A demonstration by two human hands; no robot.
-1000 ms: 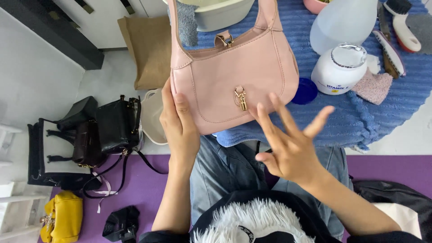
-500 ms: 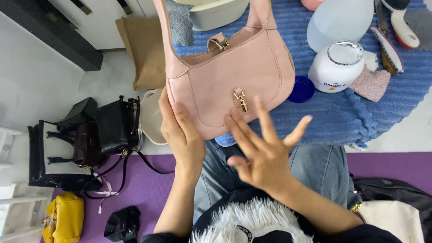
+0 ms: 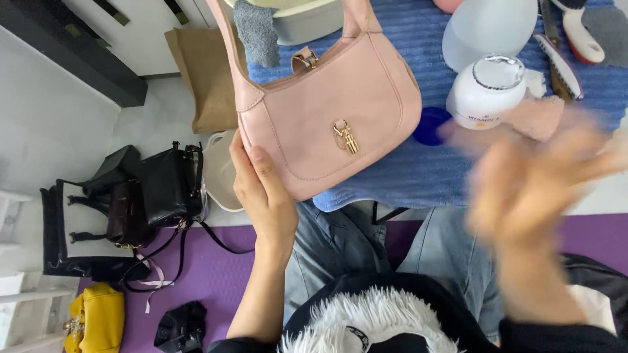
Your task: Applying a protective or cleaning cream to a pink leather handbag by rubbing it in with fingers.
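Smooth pink leather bag (image 3: pixel 327 111), curved, gold clasp, held by left hand (image 3: pixel 261 196), fingers wrapped on its edge. Right hand (image 3: pixel 530 196) blurred, fingers spread, over ribbed blue cloth (image 3: pixel 405 170).

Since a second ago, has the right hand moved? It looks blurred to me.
Yes. The right hand has swung rightward, off the pink handbag, and now lies below the white jar.

Free room: bare blue towel (image 3: pixel 405 176) strip below pink bag (image 3: pixel 327 111). Obstacles: white jar (image 3: pixel 487 91), blue lid (image 3: pixel 428 125), brushes (image 3: pixel 562 52) at right.
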